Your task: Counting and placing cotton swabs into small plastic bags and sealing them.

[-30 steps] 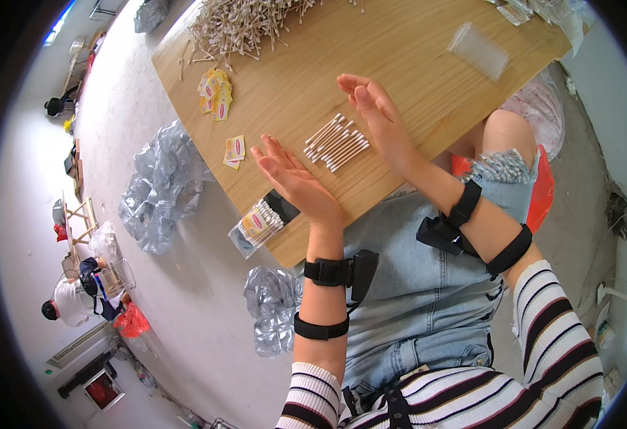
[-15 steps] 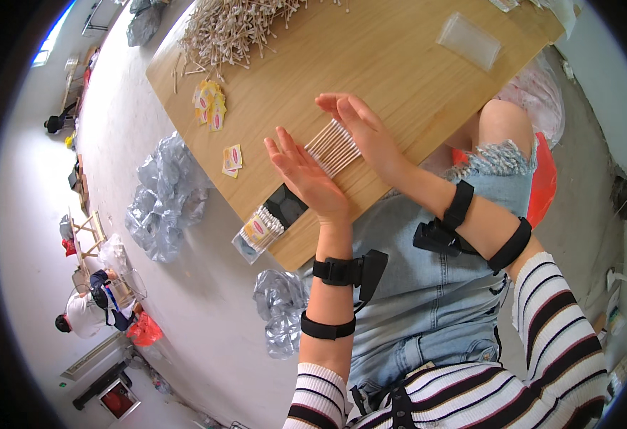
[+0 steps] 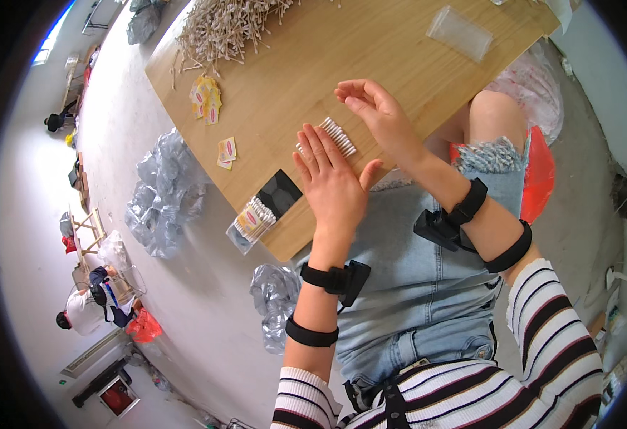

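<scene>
Hands: 2, both empty as far as seen. Left hand flat, back upward, fingers extended and thumb spread, lying across 1 small row of cotton swabs; grip open, pressure on the swabs cannot be told. Row sits near the table's close edge, between the hands, white tips showing past the left fingers; partly covered, so no full count. Right hand just beside the row, fingers loosely bent, grip open, apart from the swabs. Table: 1, wood-grained. On it: 1 large heap of loose swabs, too dense to count; 1 cluster of yellow cards, overlapping, number uncertain; 2 more cards nearer; 1 black patterned piece; 1 clear pack of swabs at the table edge; 1 pile of clear bags, count unclear. Forearms: 2 black straps each.
</scene>
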Demonstrator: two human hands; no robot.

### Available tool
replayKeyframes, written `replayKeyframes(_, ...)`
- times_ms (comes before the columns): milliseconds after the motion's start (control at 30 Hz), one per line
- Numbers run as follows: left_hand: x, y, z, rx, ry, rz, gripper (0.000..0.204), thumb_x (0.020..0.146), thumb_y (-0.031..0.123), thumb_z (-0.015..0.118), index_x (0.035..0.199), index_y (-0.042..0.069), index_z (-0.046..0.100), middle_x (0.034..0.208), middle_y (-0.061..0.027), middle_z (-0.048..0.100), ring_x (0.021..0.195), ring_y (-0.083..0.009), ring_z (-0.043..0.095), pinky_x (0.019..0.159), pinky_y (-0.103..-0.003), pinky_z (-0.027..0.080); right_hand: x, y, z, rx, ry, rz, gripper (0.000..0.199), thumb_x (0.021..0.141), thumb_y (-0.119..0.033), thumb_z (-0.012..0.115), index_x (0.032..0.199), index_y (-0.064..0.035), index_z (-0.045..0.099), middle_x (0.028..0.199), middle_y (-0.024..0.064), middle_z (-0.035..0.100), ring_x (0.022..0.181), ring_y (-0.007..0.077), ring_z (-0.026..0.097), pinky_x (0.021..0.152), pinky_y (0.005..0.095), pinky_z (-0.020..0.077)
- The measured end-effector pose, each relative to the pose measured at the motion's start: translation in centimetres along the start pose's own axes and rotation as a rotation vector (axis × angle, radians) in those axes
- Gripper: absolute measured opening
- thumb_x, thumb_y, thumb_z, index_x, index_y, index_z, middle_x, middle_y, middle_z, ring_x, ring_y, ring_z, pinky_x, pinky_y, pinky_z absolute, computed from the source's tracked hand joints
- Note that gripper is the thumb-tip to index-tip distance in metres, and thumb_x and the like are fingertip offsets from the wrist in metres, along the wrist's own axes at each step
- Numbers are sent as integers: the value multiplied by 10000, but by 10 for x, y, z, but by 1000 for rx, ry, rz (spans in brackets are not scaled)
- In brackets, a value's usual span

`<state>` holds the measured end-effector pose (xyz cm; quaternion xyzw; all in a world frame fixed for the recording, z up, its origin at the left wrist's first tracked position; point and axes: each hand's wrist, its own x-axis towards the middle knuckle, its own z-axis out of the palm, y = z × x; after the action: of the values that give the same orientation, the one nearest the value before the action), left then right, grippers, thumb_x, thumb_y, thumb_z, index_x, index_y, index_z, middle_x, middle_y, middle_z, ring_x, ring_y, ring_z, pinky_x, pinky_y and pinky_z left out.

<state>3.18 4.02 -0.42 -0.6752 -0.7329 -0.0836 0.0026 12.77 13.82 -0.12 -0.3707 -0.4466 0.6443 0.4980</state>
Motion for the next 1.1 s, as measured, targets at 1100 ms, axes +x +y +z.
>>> replayKeyframes(1100,6,-7,9,-66,89,-71,917,921,618,458,1461,-95,258,1554,-252,218,1474,-340,155,1183,-464,117,5,1,-21,-862,-328,-408,138,763,-54,563,693,-89,677,800,48,634,858,249,576,848,364,449)
